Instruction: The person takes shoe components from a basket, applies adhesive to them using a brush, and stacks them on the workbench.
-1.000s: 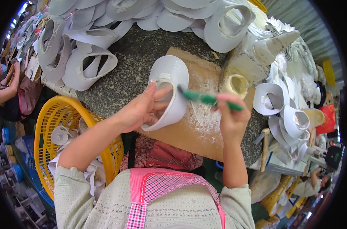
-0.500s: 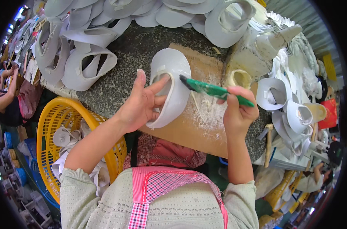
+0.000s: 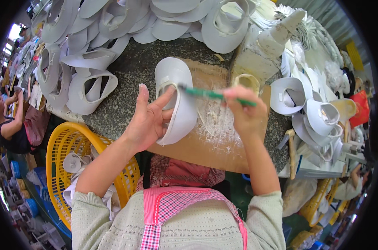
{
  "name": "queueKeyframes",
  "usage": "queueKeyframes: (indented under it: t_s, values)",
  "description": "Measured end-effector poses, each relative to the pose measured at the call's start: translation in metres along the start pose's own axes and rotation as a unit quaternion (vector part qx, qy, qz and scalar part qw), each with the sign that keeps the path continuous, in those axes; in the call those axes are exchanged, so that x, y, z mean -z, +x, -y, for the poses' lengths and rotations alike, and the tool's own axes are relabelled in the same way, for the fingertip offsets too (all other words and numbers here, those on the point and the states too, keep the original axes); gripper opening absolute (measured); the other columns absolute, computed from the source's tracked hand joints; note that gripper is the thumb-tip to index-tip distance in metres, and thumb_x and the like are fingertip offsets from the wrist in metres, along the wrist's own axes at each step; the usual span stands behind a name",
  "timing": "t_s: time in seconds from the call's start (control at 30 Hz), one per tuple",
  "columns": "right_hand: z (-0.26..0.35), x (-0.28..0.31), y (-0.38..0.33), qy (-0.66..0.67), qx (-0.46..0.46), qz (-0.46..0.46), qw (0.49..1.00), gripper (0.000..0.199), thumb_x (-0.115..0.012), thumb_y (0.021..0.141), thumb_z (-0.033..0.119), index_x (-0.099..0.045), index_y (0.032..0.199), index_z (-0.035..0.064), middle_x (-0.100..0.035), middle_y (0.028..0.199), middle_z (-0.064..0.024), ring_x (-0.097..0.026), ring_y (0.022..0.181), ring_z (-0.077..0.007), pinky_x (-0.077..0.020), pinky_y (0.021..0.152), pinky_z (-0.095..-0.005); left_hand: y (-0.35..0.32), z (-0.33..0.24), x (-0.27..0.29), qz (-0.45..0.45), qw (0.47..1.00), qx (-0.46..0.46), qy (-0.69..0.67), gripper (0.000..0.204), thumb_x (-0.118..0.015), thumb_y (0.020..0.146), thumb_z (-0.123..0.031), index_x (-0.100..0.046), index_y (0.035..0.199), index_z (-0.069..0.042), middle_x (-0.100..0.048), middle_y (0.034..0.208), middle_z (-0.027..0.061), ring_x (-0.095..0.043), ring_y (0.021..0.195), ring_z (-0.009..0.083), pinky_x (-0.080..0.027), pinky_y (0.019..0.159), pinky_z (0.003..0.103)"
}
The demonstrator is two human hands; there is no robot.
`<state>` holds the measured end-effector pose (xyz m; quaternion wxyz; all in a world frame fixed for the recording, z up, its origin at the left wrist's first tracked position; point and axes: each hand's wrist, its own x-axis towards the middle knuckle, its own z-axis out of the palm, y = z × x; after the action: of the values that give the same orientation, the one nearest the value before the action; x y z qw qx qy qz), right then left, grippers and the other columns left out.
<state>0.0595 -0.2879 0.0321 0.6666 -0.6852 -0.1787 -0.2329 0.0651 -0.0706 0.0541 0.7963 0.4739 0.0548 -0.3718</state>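
A smooth white shoe upper (image 3: pixel 185 110) with an oval opening stands tilted over a brown cardboard sheet (image 3: pixel 212 156). The fingers of my left hand (image 3: pixel 149 116) reach into the opening and hold the piece from inside, with the thumb raised apart from it. Gripped in my right hand (image 3: pixel 248 110) is a brush with a green handle (image 3: pixel 207 94); motion blurs both. Its dark tip lies at the upper's rim, close to my left fingertips. Whitish strands of dried residue (image 3: pixel 217 131) cover the cardboard beneath the brush.
Similar white uppers (image 3: pixel 91 89) pile up at the left and along the back. A crusted pot (image 3: pixel 246 81) sits behind my right hand. More uppers (image 3: pixel 287 96) and a hammer (image 3: pixel 292 154) lie at right. A yellow basket (image 3: pixel 55 158) stands at lower left; a co-worker (image 3: pixel 12 121) is beyond.
The brush tip has moved left across the upper's surface toward the opening's rim, and my right hand moved with it. My left hand keeps its hold. The whole view has shifted slightly.
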Motion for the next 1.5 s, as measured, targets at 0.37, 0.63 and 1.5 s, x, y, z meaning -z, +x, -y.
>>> queueKeyframes:
  t_s: [0.37, 0.63, 1.5]
  values:
    - [0.018, 0.02, -0.058, 0.067, -0.018, -0.014, 0.998, 0.013, -0.061, 0.072, -0.003, -0.061, 0.085, -0.0003, -0.063, 0.079, -0.0113, -0.058, 0.06, -0.0161, -0.0459, 0.053, -0.024, 0.026, -0.013, 0.002, 0.006, 1.0, 0.025, -0.006, 0.079, -0.025, 0.083, -0.063, -0.012, 0.136, -0.006, -0.052, 0.113, 0.0197, -0.055, 0.095, 0.0233, -0.045, 0.077, 0.033]
    - [0.005, 0.076, -0.012, -0.21, 0.055, -0.202, 0.955, 0.009, -0.059, 0.079, -0.001, -0.059, 0.088, -0.0028, -0.06, 0.081, -0.005, -0.052, 0.06, -0.0075, -0.0412, 0.053, -0.0189, 0.044, -0.013, -0.019, -0.09, 0.921, 0.009, 0.378, 0.025, -0.038, 0.089, -0.03, -0.042, 0.101, -0.008, -0.054, 0.102, 0.0186, -0.058, 0.071, 0.0203, -0.047, 0.062, 0.029]
    - [0.033, 0.096, -0.034, -0.257, -0.055, -0.13, 0.956, 0.008, -0.058, 0.077, -0.002, -0.06, 0.085, -0.0019, -0.061, 0.075, -0.0058, -0.056, 0.061, -0.0102, -0.0435, 0.056, -0.0195, 0.0, 0.022, 0.009, -0.092, 0.644, -0.345, 0.676, 0.037, -0.068, 0.069, -0.014, -0.055, 0.101, -0.002, -0.059, 0.082, 0.0145, -0.06, 0.071, 0.0236, -0.046, 0.062, 0.03]
